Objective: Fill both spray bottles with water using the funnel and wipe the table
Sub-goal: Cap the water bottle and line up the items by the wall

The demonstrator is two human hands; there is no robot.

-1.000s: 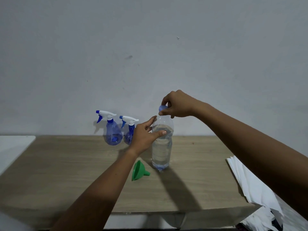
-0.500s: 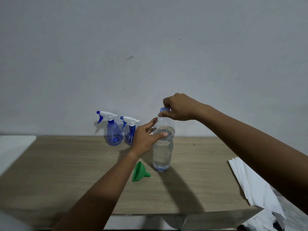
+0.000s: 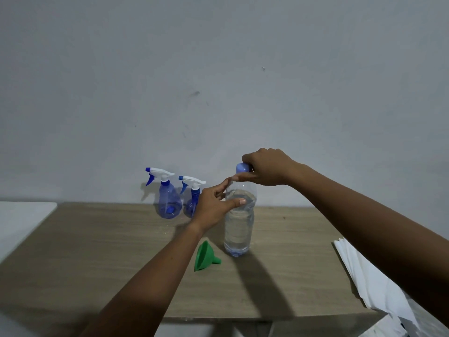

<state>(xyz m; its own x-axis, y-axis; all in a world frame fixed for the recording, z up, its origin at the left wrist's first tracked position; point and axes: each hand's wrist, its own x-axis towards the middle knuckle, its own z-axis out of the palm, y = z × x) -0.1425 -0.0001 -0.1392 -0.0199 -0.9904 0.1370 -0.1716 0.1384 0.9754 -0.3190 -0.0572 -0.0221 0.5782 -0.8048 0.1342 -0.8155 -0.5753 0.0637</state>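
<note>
Standing along the far left edge is a white surface [image 3: 21, 220], butted against the wood-grain counter [image 3: 97, 251]. At the back of the counter, close to the grey wall [image 3: 218, 69], two translucent blue spray bottles stand upright, just beside each other. The left spray bottle [image 3: 168, 200] and the right spray bottle [image 3: 192, 206] each carry a white trigger head with a blue nozzle pointing left. Whether either holds water cannot be told.

The left hand [image 3: 213, 205] partly covers the right spray bottle from this angle. It grips the shoulder of a clear water bottle [image 3: 239, 229], thumb across the front and fingers round the back. The green funnel [image 3: 204, 256] lies on its side on the counter, nearer than the spray bottles and just left of the water bottle's base, spout pointing right; neither hand touches it.

The water bottle stands upright near the middle of the counter, filled to roughly shoulder level. The right hand [image 3: 267, 169] comes in from above and pinches the blue cap [image 3: 242, 167] between thumb and curled fingers; the cap sits on the neck.

At the right edge, a stack of white sheets [image 3: 371, 276] overhangs the counter's corner.
</note>
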